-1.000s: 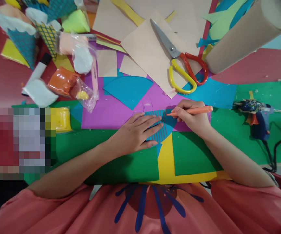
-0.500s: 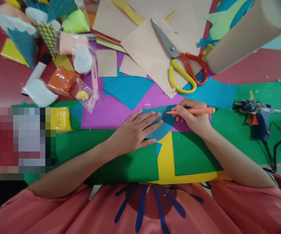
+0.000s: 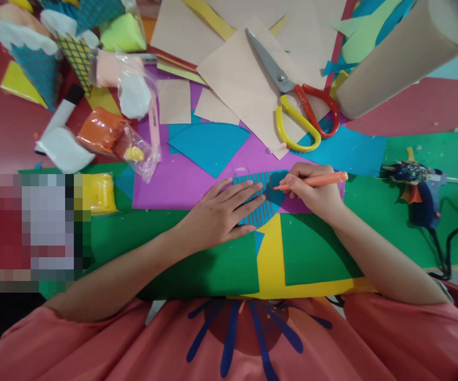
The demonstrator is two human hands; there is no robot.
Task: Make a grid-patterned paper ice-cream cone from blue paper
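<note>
A blue paper piece (image 3: pixel 278 200) with parallel dark stripes lies on the purple sheet, its right part unstriped. My left hand (image 3: pixel 229 211) rests flat on its left side with fingers outstretched, pressing it down and hiding part of it. In my right hand (image 3: pixel 312 188) is an orange marker pen (image 3: pixel 326 179), gripped between thumb and fingers. The pen's tip touches or hovers just over the paper, right of the stripes. Behind my hands lies a plain blue fan-shaped paper (image 3: pixel 212 145).
Large scissors (image 3: pixel 282 82) with red and yellow handles lie beyond my hands. A glue gun (image 3: pixel 425 196) sits at the right, near a beige roll (image 3: pixel 403 58). Bagged clay (image 3: pixel 102 129), a yellow pack (image 3: pixel 100 193) and decorated paper cones (image 3: pixel 38 63) crowd the left.
The pen tip has moved slightly right and toward me across the blue paper, along with my right hand. A further stripe shows near the tip. My left hand stays in place.
</note>
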